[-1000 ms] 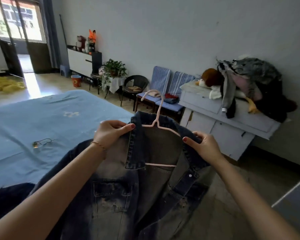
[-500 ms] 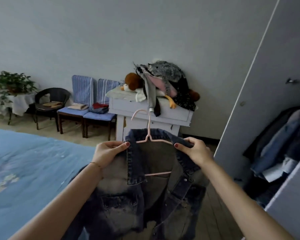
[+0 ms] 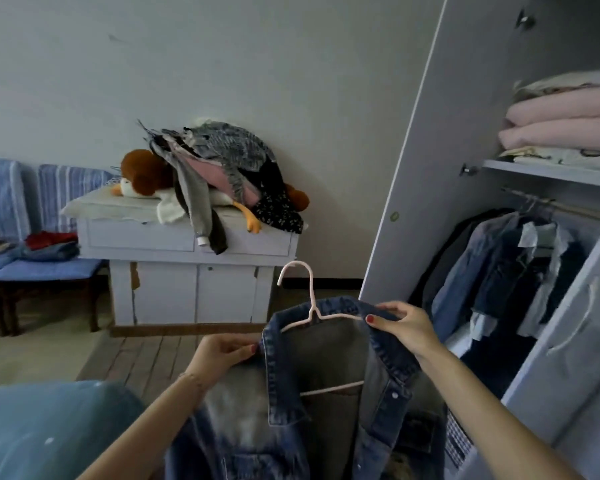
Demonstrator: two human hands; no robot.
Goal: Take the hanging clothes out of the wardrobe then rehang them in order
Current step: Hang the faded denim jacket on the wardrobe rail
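- The left hand [image 3: 222, 351] pinches the left shoulder of a denim jacket [image 3: 326, 393], thumb and fingers curled onto the fabric just beside the collar.
- The right hand [image 3: 407, 325] grips the jacket's right shoulder, thumb on top of the collar and fingers curled behind it, closing on the arm of the pink hanger [image 3: 312, 306] inside.
- The jacket hangs between the two hands, front open, its lower part dropping below the wrists; the hanger's hook stands upright above the collar, between the hands and a little beyond them.
- Past the right hand, the wardrobe [image 3: 430, 168] stands with its door open; dark and denim clothes [image 3: 506, 268] hang from its rail, and folded pink bedding [image 3: 561, 129] lies on the shelf above.
- Beyond the left hand is a white cabinet [image 3: 187, 265] heaped with garments and a plush toy.
- Below the left forearm lies the blue bed [image 3: 49, 427].
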